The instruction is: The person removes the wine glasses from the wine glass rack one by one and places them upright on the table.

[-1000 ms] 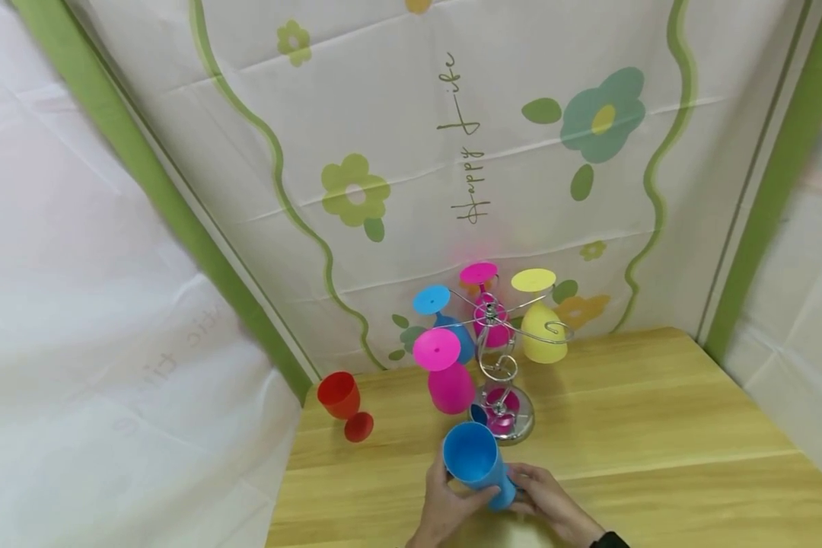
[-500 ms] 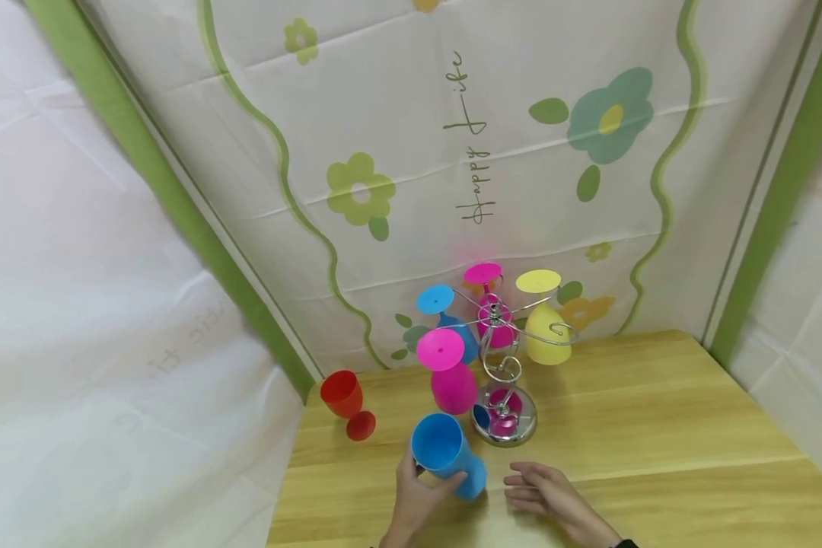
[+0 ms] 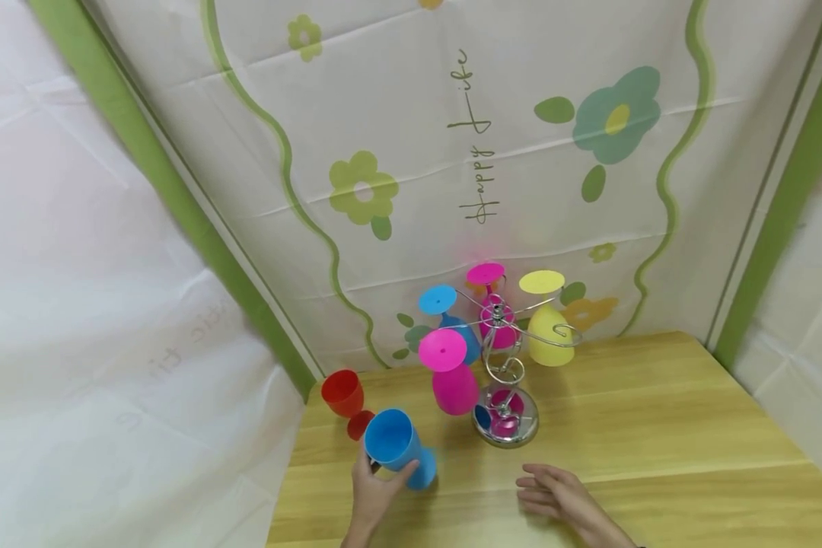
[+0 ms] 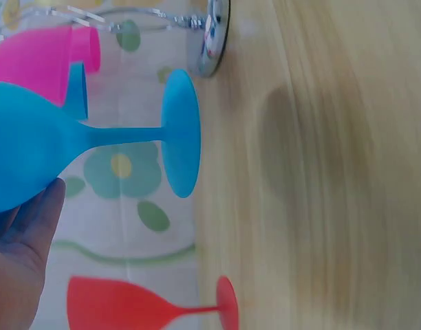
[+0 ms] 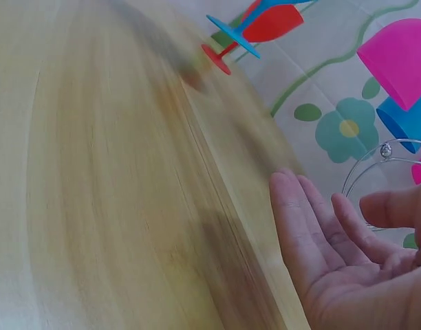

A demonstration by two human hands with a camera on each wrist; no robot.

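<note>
My left hand [image 3: 375, 491] grips a blue plastic goblet [image 3: 392, 440] round its bowl, mouth up. In the left wrist view, the goblet's foot [image 4: 181, 132] hangs above the wood, with a shadow apart from it. Just behind it stands an upright red goblet [image 3: 342, 393], its foot partly covered in the head view. Palm turned sideways, my right hand [image 3: 563, 498] hovers over the table with fingers extended and nothing in them. A chrome goblet rack [image 3: 505, 373] carries upside-down goblets: the near pink goblet [image 3: 454, 388], a blue goblet, a far pink goblet and the yellow goblet [image 3: 551, 339].
Everything stands on a wooden table [image 3: 630, 426] in a corner. A white cloth [image 3: 411, 114] printed with flowers hangs behind it, and white cloth walls close off both sides. One curled arm [image 3: 563, 332] of the rack, front right, bears no goblet.
My right hand has let go of the blue goblet and opened. My left hand has carried the goblet leftward, close to the red one. The rack stays put.
</note>
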